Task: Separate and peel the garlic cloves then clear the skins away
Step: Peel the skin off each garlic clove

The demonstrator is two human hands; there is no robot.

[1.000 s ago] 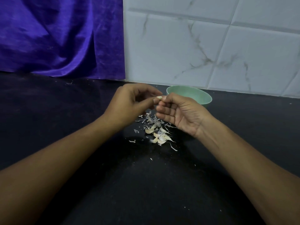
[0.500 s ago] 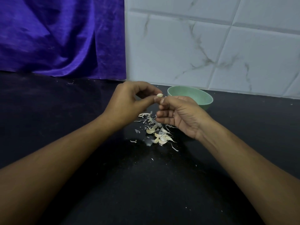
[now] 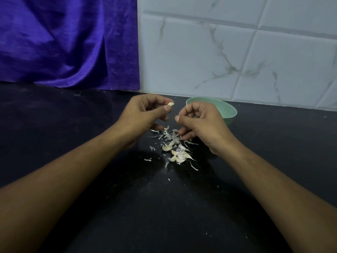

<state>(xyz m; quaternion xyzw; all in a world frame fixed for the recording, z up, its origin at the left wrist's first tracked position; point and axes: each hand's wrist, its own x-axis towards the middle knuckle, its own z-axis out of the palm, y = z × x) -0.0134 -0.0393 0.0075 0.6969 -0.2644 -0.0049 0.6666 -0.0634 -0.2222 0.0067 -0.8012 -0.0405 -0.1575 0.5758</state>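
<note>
Black desk (image 3: 76,128) carries everything, with the green bowl (image 3: 231,109) at its back edge. White marbled tile wall (image 3: 237,52) rises right behind the bowl, and purple cloth (image 3: 63,42) hangs well to the bowl's left. Your right hand (image 3: 199,123) is just in front of the bowl and covers its near left rim. Its fingers are curled tight, but you can't tell if they have a skin sliver, too small. Your left hand (image 3: 144,114) is left of the bowl, near the right hand but not touching it, pinching a garlic clove (image 3: 170,104) between thumb and forefinger. Pile of cloves and skins (image 3: 175,148) lies on the desk in front of the bowl, below both hands.
</note>
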